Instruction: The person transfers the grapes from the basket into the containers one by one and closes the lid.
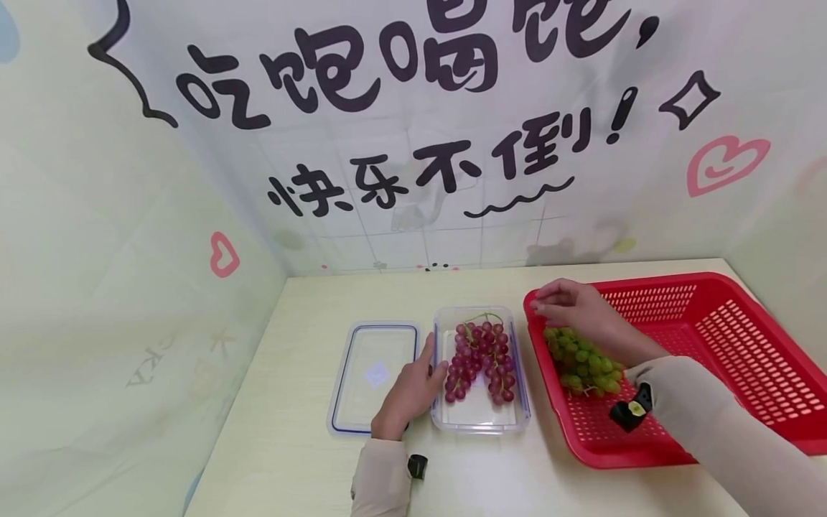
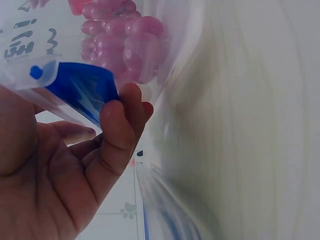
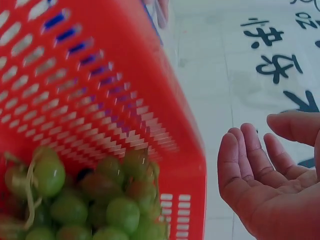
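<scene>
Bunches of red grapes [image 1: 474, 352] lie in an uncovered clear container [image 1: 465, 415] on the bench [image 1: 278, 402]; the lid [image 1: 375, 359] lies flat just to the left, and green grapes [image 1: 581, 362] rest at the left end of a red basket [image 1: 659, 459]. The left hand [image 1: 413, 388] is at the container's left wall, its fingers [image 2: 117, 135] bent toward the plastic and its thumb at the rim; whether they clamp the wall or merely lie against it cannot be told. The right hand [image 1: 578, 316] hovers by the basket's far left corner, its thumb and fingers [image 3: 229, 160] apart, with nothing between them. Principal hazards, as judged: a sideways push from the left hand could slide the light container toward the basket, since nothing braces its right side. The red stem [image 1: 484, 317], arching near the far rim, might be pinched if the lid came down over it. Lifting the green grapes by single berries rather than by their pale stem [image 3: 32, 185] could detach fruit, because the bunch's weight would hang on a few attachments. The black device [image 1: 629, 413] on the right wrist, close above the basket, might snag the mesh or knock berries loose if the forearm dropped.
</scene>
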Demonstrator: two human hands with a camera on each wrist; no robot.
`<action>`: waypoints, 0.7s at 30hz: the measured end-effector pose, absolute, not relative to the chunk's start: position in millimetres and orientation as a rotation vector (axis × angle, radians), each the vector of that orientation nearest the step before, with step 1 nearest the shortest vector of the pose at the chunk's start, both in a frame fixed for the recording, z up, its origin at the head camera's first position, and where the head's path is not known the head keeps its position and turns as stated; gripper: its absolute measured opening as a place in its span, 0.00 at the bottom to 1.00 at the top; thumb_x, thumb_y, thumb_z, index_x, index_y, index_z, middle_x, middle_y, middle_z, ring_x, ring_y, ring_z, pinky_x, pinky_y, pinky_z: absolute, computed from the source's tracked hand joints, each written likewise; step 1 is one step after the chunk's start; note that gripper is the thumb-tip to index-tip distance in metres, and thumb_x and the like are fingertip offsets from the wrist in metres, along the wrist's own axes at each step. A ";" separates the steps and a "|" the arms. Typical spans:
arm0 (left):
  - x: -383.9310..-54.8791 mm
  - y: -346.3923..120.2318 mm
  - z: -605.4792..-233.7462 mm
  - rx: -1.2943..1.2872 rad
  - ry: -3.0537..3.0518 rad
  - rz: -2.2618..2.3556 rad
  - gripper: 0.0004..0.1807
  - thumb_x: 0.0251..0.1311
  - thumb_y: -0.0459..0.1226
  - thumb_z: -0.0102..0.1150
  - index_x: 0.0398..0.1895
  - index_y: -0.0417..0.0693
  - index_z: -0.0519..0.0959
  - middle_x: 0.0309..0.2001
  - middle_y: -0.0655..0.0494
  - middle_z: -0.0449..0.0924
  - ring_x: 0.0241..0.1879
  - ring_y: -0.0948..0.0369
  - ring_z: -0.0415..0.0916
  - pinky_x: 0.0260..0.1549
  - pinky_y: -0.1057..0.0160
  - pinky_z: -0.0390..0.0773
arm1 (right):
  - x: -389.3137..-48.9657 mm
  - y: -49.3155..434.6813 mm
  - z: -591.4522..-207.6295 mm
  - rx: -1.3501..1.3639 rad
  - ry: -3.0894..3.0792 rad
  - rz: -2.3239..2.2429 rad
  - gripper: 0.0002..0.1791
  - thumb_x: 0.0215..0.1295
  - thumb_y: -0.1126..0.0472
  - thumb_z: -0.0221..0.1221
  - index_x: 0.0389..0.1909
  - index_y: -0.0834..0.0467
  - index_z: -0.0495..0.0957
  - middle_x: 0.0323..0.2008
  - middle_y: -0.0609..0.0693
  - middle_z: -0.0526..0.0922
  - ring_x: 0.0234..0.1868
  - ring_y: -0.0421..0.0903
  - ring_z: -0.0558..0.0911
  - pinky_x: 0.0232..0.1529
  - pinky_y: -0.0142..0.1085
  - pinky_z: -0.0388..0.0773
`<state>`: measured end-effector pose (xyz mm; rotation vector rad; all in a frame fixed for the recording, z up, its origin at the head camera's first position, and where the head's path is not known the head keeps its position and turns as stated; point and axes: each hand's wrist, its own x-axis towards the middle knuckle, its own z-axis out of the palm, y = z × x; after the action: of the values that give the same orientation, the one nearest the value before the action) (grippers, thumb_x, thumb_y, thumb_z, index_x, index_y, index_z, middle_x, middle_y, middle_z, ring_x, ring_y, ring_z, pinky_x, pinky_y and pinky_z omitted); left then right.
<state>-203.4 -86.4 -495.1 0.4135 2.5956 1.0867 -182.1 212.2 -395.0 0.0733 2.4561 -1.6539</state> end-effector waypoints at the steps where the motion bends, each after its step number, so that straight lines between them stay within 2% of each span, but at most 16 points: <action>1: -203.3 -86.6 -495.0 0.417 2.596 1.089 0.37 0.76 0.48 0.42 0.80 0.47 0.44 0.19 0.48 0.67 0.19 0.57 0.66 0.32 0.58 0.74 | -181.8 215.5 -395.6 0.074 2.460 -1.653 0.21 0.72 0.57 0.57 0.60 0.64 0.71 0.56 0.64 0.79 0.54 0.54 0.81 0.55 0.50 0.79; 8: -202.5 -86.3 -494.4 0.393 2.591 1.083 0.37 0.75 0.49 0.42 0.81 0.51 0.43 0.19 0.49 0.66 0.16 0.58 0.61 0.27 0.60 0.73 | -179.3 232.1 -398.8 0.073 2.500 -1.591 0.22 0.73 0.57 0.57 0.61 0.63 0.70 0.57 0.65 0.78 0.58 0.60 0.78 0.56 0.49 0.78; 18: -203.5 -86.6 -494.6 0.385 2.595 1.070 0.37 0.76 0.49 0.42 0.81 0.50 0.44 0.24 0.48 0.72 0.26 0.58 0.74 0.38 0.56 0.76 | -177.2 250.8 -403.1 0.040 2.644 -1.398 0.21 0.73 0.59 0.56 0.61 0.66 0.70 0.57 0.65 0.78 0.58 0.60 0.77 0.56 0.52 0.77; 21: -204.2 -86.5 -494.6 0.390 2.590 1.074 0.37 0.76 0.48 0.42 0.81 0.50 0.43 0.22 0.48 0.70 0.22 0.57 0.70 0.34 0.57 0.76 | -176.3 257.2 -406.0 0.005 2.669 -1.317 0.25 0.71 0.57 0.58 0.63 0.66 0.69 0.58 0.66 0.76 0.59 0.62 0.75 0.55 0.53 0.77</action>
<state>-204.2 -86.5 -494.6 0.3901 2.5902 1.0743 -176.3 257.2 -406.0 0.0050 2.6687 -1.3175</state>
